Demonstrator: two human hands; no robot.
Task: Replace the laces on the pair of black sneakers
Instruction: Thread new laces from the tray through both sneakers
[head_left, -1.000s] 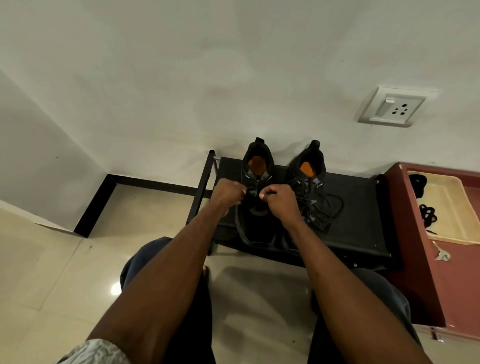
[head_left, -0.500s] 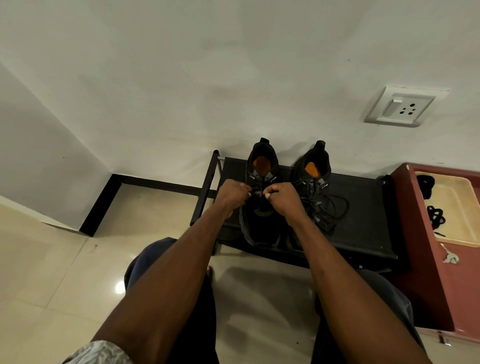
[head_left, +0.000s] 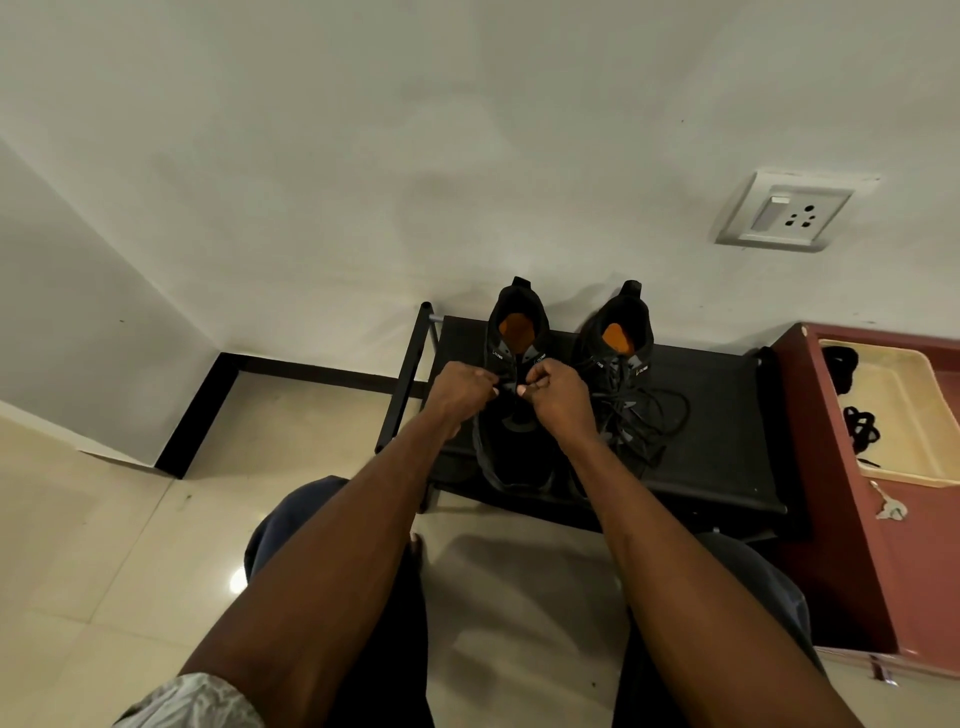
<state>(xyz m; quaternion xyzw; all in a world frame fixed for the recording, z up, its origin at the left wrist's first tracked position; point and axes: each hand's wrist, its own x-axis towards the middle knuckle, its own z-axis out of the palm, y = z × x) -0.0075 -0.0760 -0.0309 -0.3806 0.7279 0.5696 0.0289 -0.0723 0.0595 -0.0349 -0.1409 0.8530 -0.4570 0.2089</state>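
I take the low black fabric-topped shoe rack (head_left: 717, 410) as my landmark, standing against the pale wall with a white switch-and-socket plate (head_left: 784, 212) above its right end. On its top sit the two black mesh sneakers with orange insoles, heels to the wall: the left sneaker (head_left: 517, 364) near the rack's left end, the right sneaker (head_left: 621, 358) just beside it toward the middle, its thin black lace (head_left: 667, 410) lying slack across the rack top. To the right of the rack, a dark red cabinet holds a cream tray (head_left: 914, 415) with spare black laces (head_left: 862, 428) in it (probably one of the sets being swapped, though I cannot tell which).

Both hands work at the top eyelets of the left sneaker. My left hand (head_left: 460, 387) is curled and pinches a lace end; my right hand (head_left: 558, 392) is curled likewise, pinching the other end, the two nearly touching over the tongue.

The lace sits right between the fingertips, at the sneaker's collar, not down by the toe. I judge this is the drawing-through at the last eyelets: pull evenly on both ends, keep them level, avoid twisting the lace flat.
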